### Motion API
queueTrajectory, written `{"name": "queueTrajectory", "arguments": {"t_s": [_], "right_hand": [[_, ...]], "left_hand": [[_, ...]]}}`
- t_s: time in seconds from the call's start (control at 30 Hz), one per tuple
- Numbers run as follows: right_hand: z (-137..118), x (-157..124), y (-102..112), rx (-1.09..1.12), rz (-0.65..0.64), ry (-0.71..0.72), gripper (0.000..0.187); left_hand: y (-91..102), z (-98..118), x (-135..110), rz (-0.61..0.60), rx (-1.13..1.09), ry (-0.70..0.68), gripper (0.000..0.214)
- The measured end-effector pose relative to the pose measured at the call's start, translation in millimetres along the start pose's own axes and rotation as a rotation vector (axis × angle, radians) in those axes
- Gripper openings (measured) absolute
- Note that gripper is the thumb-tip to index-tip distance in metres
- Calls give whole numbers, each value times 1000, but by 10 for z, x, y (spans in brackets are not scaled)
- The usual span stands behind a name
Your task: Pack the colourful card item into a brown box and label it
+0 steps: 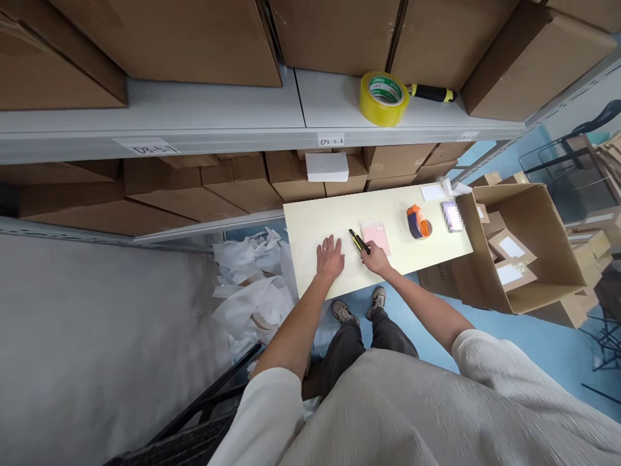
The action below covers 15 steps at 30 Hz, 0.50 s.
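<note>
My left hand lies flat on the pale tabletop, its fingers spread, with nothing visible in it. To its right, my right hand is closed around a black and yellow utility knife, whose front end points up and to the left. Just beyond that hand sits a flat pink item, perhaps a small packet or booklet; its lower part is partly covered by the hand. Farther right on the table stands an orange and dark blue tape dispenser.
A phone-like item lies at the table's right end. Beside it stands a large open carton holding small labelled boxes. White wrapping material is heaped left of the table. Yellow tape and a black-handled tool rest on the shelf above.
</note>
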State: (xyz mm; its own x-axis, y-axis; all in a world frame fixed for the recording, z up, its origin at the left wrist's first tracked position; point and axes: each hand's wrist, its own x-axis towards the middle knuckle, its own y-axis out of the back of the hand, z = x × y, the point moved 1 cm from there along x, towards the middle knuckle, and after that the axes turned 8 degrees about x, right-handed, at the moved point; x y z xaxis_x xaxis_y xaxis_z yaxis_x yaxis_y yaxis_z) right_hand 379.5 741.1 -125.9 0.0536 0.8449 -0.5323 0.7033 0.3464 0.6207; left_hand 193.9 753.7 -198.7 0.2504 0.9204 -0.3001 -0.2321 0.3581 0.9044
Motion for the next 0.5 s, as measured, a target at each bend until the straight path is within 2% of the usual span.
{"name": "queueTrajectory", "arguments": {"t_s": [0.2, 0.5], "right_hand": [[-305, -66, -145, -320, -63, 29, 33], [-435, 1, -303, -391, -74, 43, 31]], "left_hand": [[-41, -137, -13, -15, 6, 28, 80], [-23, -241, 9, -58, -4, 10, 92]]}}
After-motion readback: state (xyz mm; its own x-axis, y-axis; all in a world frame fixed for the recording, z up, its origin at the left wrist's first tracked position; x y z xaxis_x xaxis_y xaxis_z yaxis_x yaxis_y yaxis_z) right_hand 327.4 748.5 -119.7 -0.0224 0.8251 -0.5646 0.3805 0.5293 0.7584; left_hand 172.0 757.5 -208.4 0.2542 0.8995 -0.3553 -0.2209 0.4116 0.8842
